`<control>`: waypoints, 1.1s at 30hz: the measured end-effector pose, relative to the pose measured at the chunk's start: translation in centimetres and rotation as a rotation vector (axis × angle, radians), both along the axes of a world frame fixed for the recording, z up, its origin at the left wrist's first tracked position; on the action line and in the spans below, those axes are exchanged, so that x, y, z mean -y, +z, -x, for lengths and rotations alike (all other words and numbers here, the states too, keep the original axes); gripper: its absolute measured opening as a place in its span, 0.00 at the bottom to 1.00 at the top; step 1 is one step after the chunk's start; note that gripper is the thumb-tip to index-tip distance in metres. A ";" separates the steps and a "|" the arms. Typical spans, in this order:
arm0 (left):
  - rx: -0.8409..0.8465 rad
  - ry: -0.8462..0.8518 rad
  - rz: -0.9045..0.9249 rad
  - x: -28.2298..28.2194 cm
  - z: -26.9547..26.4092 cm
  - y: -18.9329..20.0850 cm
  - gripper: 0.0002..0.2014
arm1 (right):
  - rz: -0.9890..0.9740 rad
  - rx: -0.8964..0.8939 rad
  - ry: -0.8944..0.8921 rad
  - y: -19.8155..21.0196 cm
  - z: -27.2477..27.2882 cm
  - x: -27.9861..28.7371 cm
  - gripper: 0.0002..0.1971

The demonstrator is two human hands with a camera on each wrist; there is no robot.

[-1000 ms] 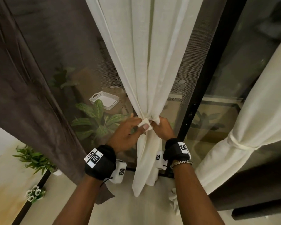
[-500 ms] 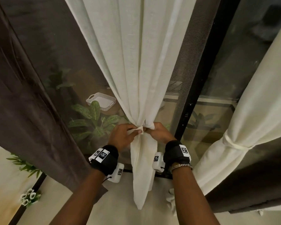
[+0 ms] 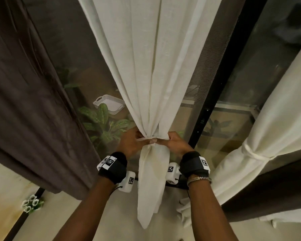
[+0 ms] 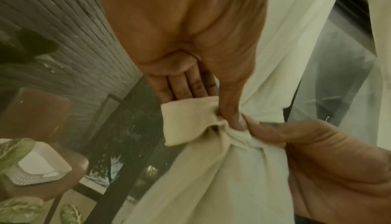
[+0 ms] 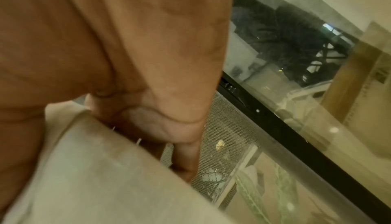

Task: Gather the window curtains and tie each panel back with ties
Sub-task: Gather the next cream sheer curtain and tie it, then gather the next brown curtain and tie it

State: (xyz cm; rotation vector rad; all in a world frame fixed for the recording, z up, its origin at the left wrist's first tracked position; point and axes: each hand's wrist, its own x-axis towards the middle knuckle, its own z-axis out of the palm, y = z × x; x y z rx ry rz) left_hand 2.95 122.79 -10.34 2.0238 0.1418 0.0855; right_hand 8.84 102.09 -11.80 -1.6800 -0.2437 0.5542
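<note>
A white sheer curtain panel (image 3: pixel 155 75) hangs at the centre and is gathered into a narrow waist. A cream fabric tie (image 3: pixel 152 137) is knotted around that waist. My left hand (image 3: pixel 141 139) pinches the tie's free end (image 4: pixel 186 120) between thumb and fingers, just left of the knot (image 4: pixel 239 135). My right hand (image 3: pixel 159 140) grips the tie's other side, thumb against the knot, its fingers (image 5: pixel 186 157) curled on the fabric (image 5: pixel 95 169). At the right, a second white panel (image 3: pixel 276 110) is bound by its own tie (image 3: pixel 250 152).
A dark brown drape (image 3: pixel 24 101) hangs at the left and another (image 3: pixel 268 188) at the lower right. The black window frame (image 3: pixel 215 94) stands behind the panel. Beyond the glass are a leafy plant (image 3: pixel 102 122) and a white tray (image 3: pixel 109 105). White flowers (image 3: pixel 31 204) sit low left.
Both hands have drawn apart to either side of the gather, pulling the tie snug. The gathered waist and the hands sit a little lower in the view than before.
</note>
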 end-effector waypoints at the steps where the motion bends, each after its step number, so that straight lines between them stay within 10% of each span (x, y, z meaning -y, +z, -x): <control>1: -0.013 -0.043 -0.021 -0.3 0.3 0.3 0.22 | -0.019 -0.014 -0.017 -0.2 0.1 0.0 0.18; 10: 0.262 0.162 0.349 -1.6 3.7 6.1 0.16 | 0.041 0.060 0.143 5.8 2.3 -1.2 0.26; 13: 0.360 0.237 0.435 -2.3 3.8 8.3 0.04 | -0.246 0.102 -0.041 10.4 2.7 -1.6 0.28; 19: 0.452 0.417 0.408 -6.8 2.9 8.9 0.15 | -0.329 0.376 -0.582 13.9 2.7 -1.3 0.14; 29: 0.418 0.082 0.337 -8.4 6.2 8.9 0.15 | -0.266 0.759 -1.048 13.5 8.4 -6.3 0.14; 33: 0.464 0.116 0.296 -10.7 8.7 9.4 0.10 | -0.325 0.794 -0.858 15.4 11.5 -9.8 0.19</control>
